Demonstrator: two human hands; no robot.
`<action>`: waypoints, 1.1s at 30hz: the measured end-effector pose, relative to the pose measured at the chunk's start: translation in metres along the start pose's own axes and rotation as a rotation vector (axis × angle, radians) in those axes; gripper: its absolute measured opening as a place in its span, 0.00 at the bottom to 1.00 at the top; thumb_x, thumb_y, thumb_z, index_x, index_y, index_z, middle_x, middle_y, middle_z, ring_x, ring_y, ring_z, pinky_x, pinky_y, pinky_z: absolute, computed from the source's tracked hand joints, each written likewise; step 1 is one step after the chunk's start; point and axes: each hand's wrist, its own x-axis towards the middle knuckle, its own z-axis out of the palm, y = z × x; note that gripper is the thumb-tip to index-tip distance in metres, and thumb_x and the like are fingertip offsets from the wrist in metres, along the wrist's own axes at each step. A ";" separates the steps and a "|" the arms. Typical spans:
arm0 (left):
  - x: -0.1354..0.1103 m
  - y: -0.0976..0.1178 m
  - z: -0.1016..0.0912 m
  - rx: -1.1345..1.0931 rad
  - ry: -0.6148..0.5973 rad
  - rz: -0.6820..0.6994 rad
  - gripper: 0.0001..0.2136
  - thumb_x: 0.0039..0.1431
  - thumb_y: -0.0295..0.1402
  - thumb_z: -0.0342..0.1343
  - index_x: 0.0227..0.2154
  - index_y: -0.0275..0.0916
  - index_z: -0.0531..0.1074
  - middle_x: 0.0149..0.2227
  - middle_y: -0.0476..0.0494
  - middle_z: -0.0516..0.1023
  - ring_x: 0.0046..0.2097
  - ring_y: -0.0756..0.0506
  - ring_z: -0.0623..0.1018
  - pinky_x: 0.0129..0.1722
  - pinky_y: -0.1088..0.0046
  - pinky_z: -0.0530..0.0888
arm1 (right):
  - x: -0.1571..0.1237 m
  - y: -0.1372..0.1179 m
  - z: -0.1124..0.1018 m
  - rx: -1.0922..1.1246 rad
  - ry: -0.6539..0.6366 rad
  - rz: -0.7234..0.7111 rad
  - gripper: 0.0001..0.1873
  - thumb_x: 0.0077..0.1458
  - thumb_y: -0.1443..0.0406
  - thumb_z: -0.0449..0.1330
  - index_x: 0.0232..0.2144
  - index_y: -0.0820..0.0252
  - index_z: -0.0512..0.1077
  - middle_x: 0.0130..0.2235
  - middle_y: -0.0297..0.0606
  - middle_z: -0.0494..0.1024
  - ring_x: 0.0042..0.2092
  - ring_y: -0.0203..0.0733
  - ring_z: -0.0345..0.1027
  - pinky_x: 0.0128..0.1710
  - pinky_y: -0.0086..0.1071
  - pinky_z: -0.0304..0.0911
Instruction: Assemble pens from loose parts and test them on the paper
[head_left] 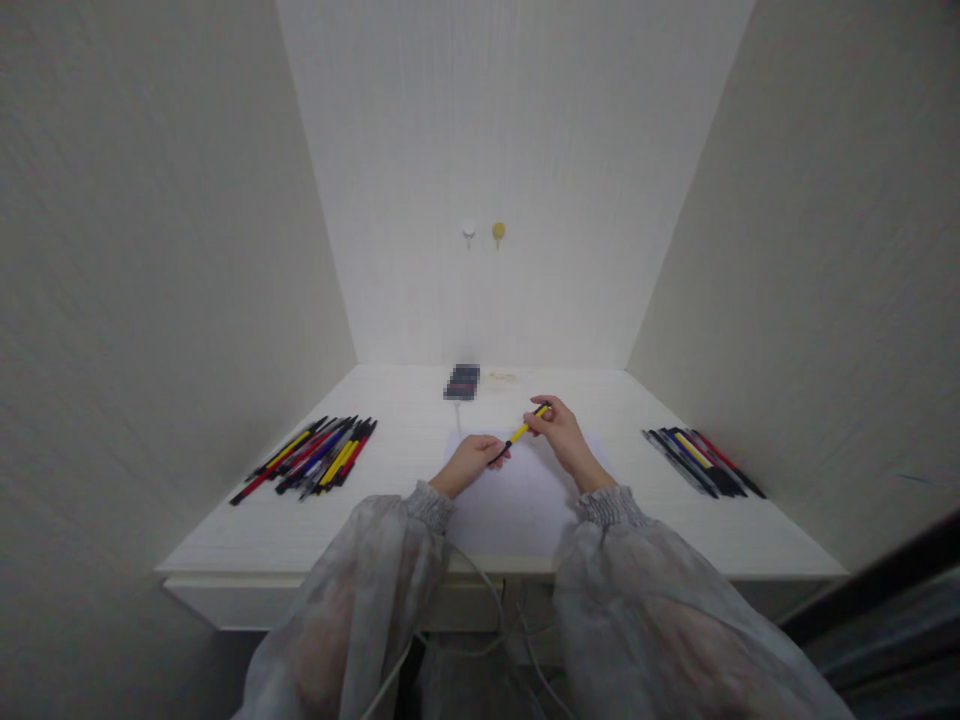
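A yellow pen (519, 433) with black ends is held slantwise between both hands, above a white sheet of paper (517, 515). My left hand (474, 458) is closed on its lower black end. The upper end sits between the fingers and thumb of my right hand (561, 432). A pile of pens (322, 458) in black, red, yellow and blue lies on the left of the desk. On the right lies a smaller row of pens (701, 462), side by side, with black, blue, yellow and red among them.
A dark blurred-out object (462, 382) with a white cable lies at the back of the desk (409, 400). Beside it is a small pale item (502, 377). Two hooks, one white (469, 230) and one yellow (499, 231), hang on the back wall. Walls enclose both sides.
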 end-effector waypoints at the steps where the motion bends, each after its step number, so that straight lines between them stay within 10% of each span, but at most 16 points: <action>1: 0.000 0.000 0.000 0.003 0.001 -0.002 0.18 0.47 0.45 0.50 0.23 0.31 0.71 0.17 0.50 0.67 0.21 0.54 0.64 0.24 0.78 0.60 | 0.000 -0.001 0.000 0.030 -0.013 0.001 0.22 0.33 0.62 0.64 0.35 0.60 0.63 0.19 0.27 0.68 0.22 0.33 0.63 0.23 0.28 0.59; 18: -0.004 0.009 0.001 0.001 0.007 -0.036 0.17 0.46 0.44 0.52 0.21 0.31 0.71 0.16 0.50 0.67 0.21 0.54 0.64 0.24 0.77 0.61 | -0.003 -0.003 0.000 0.149 -0.075 -0.002 0.29 0.34 0.64 0.63 0.42 0.55 0.60 0.34 0.35 0.73 0.33 0.37 0.68 0.31 0.31 0.62; 33: -0.004 0.007 0.001 0.026 -0.003 -0.032 0.17 0.46 0.44 0.51 0.22 0.32 0.72 0.16 0.49 0.67 0.21 0.53 0.65 0.25 0.77 0.61 | -0.003 -0.004 -0.002 0.039 -0.038 0.037 0.23 0.35 0.61 0.63 0.37 0.58 0.64 0.25 0.31 0.71 0.27 0.35 0.65 0.25 0.28 0.61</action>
